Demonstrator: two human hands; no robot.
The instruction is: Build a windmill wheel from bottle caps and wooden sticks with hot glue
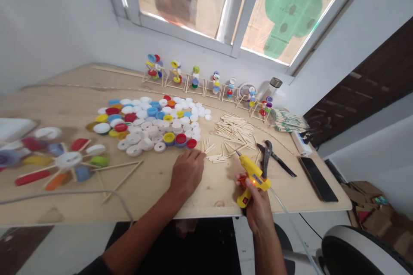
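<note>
My right hand (pixel 256 200) grips a yellow hot glue gun (pixel 251 174), nozzle aimed up-left toward a few short wooden sticks (pixel 217 157) lying on the plywood table (pixel 155 180). My left hand (pixel 187 171) rests palm down on the table, fingers curled, its fingertips at some loose sticks (pixel 206 146); whether it pinches one is hidden. Just beyond it lies a heap of plastic bottle caps (pixel 151 122) in white, blue, red and yellow.
A pile of wooden sticks (pixel 235 129) lies right of the caps. Black pliers (pixel 269 157), a phone (pixel 318 178) and a power strip (pixel 300 142) sit at the right. A cap-and-stick wheel (pixel 66 159) lies left. Small cap models (pixel 193 78) line the back edge.
</note>
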